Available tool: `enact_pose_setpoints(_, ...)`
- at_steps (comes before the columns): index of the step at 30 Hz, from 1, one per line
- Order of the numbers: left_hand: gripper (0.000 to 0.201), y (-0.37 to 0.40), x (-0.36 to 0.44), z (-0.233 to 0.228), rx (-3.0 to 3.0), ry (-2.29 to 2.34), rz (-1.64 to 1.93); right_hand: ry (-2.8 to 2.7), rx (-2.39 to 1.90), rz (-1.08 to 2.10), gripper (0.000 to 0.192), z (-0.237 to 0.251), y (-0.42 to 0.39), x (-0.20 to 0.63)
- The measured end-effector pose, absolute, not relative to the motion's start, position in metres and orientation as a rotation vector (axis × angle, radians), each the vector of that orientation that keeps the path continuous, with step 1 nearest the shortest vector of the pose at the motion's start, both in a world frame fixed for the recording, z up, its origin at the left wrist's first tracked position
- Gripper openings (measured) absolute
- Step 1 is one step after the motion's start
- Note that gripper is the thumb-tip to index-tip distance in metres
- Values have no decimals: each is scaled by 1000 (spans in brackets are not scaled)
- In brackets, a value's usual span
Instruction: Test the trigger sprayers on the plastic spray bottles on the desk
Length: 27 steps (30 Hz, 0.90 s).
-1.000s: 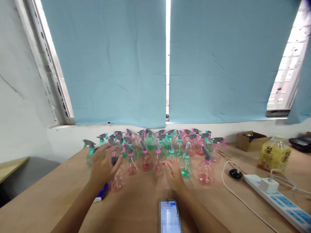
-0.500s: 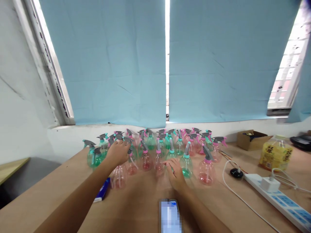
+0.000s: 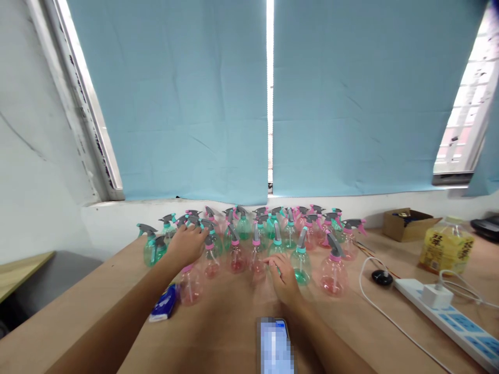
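Fingers of the left hand [image 3: 187, 246] curl loosely over the sprayer heads in the left part of a crowd of small spray bottles [image 3: 249, 244]; whether they have closed on one head or merely rest on top is hard to tell from this angle. The right hand [image 3: 284, 278] lies flat and open on the surface [image 3: 351, 322], fingertips touching the base of a green bottle [image 3: 301, 262] in the front row, gripping nothing.

The bottles look like thin clear plastic, pink and green, with only a little liquid at the bottom, so they are probably light, top-heavy and easy to topple against their neighbours. The narrow neck under the trigger seems the surest place to take hold; the round body is likely slick.

A blue packet [image 3: 163, 306] lies near the left forearm, a phone [image 3: 275, 343] near the right wrist. Further right sit a power strip [image 3: 448, 317], a yellow jug [image 3: 446, 249] and a cardboard box [image 3: 409, 222].
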<state>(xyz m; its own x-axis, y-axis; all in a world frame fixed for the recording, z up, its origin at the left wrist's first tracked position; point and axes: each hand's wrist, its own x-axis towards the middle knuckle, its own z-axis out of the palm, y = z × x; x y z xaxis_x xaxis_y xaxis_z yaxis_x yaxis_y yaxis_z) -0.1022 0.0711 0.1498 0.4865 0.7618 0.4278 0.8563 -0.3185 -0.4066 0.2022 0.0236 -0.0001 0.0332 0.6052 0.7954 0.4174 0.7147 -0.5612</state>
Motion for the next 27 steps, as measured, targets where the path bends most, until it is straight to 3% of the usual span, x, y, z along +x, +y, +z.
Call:
enact_pose_setpoints(5, 24, 72, -99, 153, -2152, -1340, -187, -1592, -850, 180, 31, 1, 22, 202)
enact_pose_setpoints(10, 28, 73, -95, 154, -2198, -1318, -184, -1603, -852, 186, 31, 3, 20, 201)
enact_pose_setpoints(27, 35, 52, -115, 88, -2166, -1350, -1079, -1609, -850, 195, 31, -1, 21, 202)
